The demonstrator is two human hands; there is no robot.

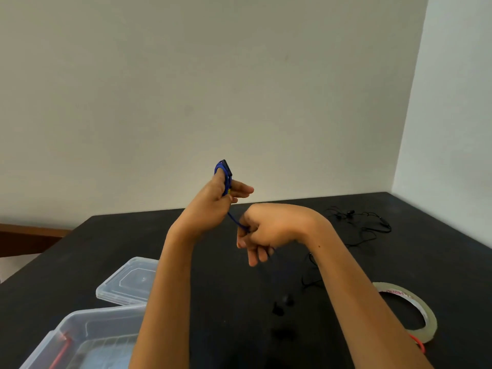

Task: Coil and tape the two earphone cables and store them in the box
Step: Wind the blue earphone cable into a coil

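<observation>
grip: left hand (218, 201) had the blue cable (225, 174) looped over its fingers, right hand (263, 230) pinched the loose strand | axis: coil stood roughly upright, strand slanted down-right between the hands | where: held up over the table (133, 235) | room: box (80, 323) and lid (127, 280) near-left, tape roll (426, 312) right, black cable (372, 222) far right, well apart

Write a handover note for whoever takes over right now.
Left hand: raised, holds the blue cable coiled round its fingers.
Right hand: pinches that cable's free strand.
Black cable: loose on the table, far right, uncoiled.
Tape roll near right; box open near left, lid behind it.
Done: neither cable taped or boxed. Left: finish coil, tape, repeat for black, box both.
</observation>
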